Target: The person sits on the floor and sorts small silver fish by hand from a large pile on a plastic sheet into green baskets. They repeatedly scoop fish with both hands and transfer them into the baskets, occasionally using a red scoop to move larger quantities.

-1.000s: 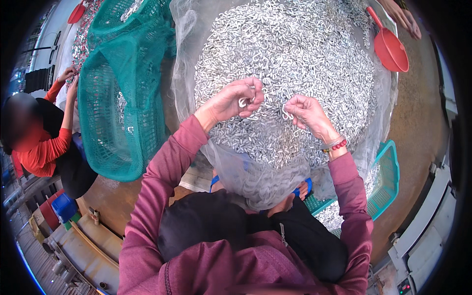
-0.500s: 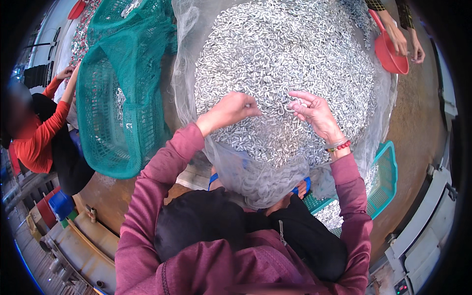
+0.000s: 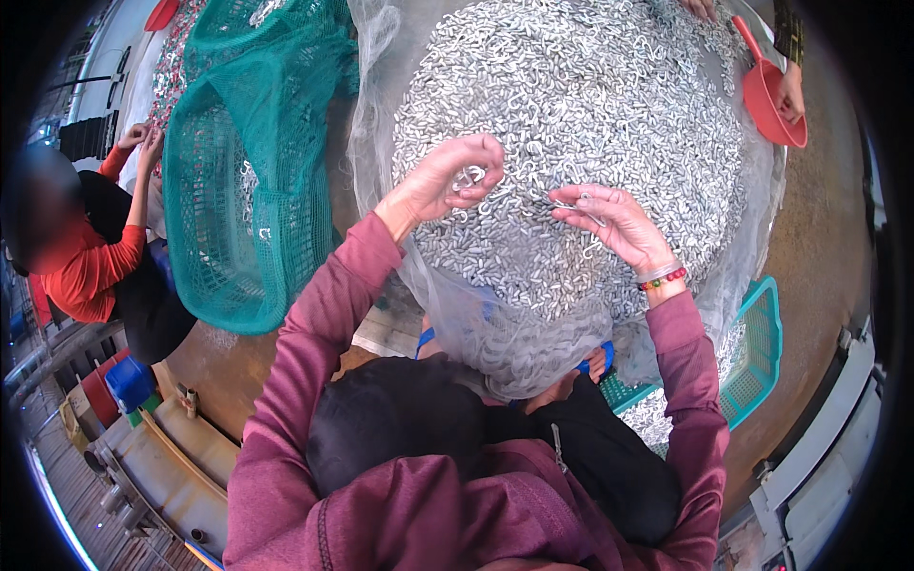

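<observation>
A broad heap of small silvery pieces, some slug-shaped and some bent like hooks, is spread on fine pale netting. Over its left part, my left hand is curled round several whitish hook-shaped pieces. My right hand, with beaded bracelets at the wrist, hovers over the lower right of the heap. Its thumb and fingers pinch a thin hook-shaped piece, whose exact form is hard to make out.
Green mesh baskets stand at the left, beside a person in orange. At the upper right another person's hand is at a red scoop. A teal basket with silvery pieces sits by my right knee.
My left hand has risen and turned, now showing the pieces within its curled fingers. My right hand has closed into a pinch. The view has shifted slightly.
</observation>
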A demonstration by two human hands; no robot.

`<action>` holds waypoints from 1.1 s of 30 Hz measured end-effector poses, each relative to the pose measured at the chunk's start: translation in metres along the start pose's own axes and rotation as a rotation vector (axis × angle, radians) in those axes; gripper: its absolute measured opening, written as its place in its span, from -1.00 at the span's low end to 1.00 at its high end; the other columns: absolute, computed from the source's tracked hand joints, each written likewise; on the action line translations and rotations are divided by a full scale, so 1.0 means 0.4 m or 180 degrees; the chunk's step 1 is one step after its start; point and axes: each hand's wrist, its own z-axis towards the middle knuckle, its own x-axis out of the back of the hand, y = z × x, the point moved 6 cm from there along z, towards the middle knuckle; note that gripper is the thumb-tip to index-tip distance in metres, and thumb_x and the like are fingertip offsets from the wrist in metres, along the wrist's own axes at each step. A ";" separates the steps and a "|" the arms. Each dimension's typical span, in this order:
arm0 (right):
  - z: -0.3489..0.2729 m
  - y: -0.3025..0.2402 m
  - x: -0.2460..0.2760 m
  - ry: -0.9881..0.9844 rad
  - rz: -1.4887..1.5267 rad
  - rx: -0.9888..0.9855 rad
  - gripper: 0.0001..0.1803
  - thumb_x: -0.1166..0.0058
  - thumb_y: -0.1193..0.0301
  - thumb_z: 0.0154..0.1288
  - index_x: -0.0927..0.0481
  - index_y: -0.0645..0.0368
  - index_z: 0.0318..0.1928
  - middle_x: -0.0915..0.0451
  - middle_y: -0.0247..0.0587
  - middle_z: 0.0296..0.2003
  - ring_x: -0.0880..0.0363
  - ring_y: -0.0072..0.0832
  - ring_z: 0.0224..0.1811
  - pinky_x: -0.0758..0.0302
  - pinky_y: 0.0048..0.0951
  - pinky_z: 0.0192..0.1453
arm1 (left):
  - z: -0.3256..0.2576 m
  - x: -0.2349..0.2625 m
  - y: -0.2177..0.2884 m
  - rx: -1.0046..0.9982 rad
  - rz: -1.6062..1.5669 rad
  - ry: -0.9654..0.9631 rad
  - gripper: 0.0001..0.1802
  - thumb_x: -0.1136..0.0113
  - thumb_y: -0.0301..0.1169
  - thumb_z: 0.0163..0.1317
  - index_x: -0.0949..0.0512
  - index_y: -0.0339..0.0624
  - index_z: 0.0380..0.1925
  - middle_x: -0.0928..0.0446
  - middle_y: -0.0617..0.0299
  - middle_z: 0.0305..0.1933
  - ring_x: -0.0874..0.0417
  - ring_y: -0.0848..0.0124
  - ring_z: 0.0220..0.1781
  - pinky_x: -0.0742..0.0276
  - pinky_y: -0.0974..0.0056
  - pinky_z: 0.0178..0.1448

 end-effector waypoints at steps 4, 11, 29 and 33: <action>0.004 0.005 0.018 0.0568 -0.0636 -0.0067 -0.67 0.01 0.54 0.34 -0.50 0.52 0.04 -0.58 0.10 0.01 -0.64 -0.25 0.01 -0.56 -0.39 0.17 | 0.013 0.021 -0.037 -0.0586 0.4382 0.0698 -0.86 -0.22 -0.49 0.18 -0.49 -0.33 -0.33 -0.53 0.16 -0.41 -0.62 0.36 -0.41 -0.51 0.17 -0.27; 0.005 -0.004 0.028 0.0460 -0.0170 0.0046 -0.61 0.00 0.45 0.39 -0.44 0.43 0.15 -0.61 0.03 -0.05 -0.68 -0.42 -0.21 -0.61 -0.48 -0.05 | 0.028 0.002 -0.053 -0.1261 0.5003 0.0887 -0.87 -0.19 -0.45 0.17 -0.60 -0.32 -0.38 -0.61 -0.05 -0.40 -0.64 -0.01 -0.30 -0.54 0.08 -0.19; -0.008 -0.054 -0.019 -0.0980 0.1140 0.0961 -0.61 -0.08 0.34 0.38 -0.47 0.20 0.16 -0.62 -0.28 -0.23 -0.47 -0.47 -0.25 -0.45 -0.44 -0.24 | 0.006 -0.069 0.017 -0.0445 -0.0333 -0.0851 -0.69 0.23 -0.38 0.09 -0.46 -0.39 -0.39 -0.40 0.04 -0.37 -0.29 0.57 -0.61 -0.07 0.53 -0.67; -0.076 -0.077 0.008 -0.0386 0.0282 0.0573 -0.69 -0.12 0.32 0.35 -0.55 0.18 0.04 -0.60 -0.33 -0.39 -0.50 -0.48 -0.35 -0.44 -0.44 -0.35 | 0.075 -0.049 -0.005 -0.0065 0.0890 -0.0049 -0.67 0.11 -0.35 0.18 -0.56 -0.38 -0.28 -0.45 0.19 -0.42 -0.32 0.57 -0.61 -0.19 0.49 -0.62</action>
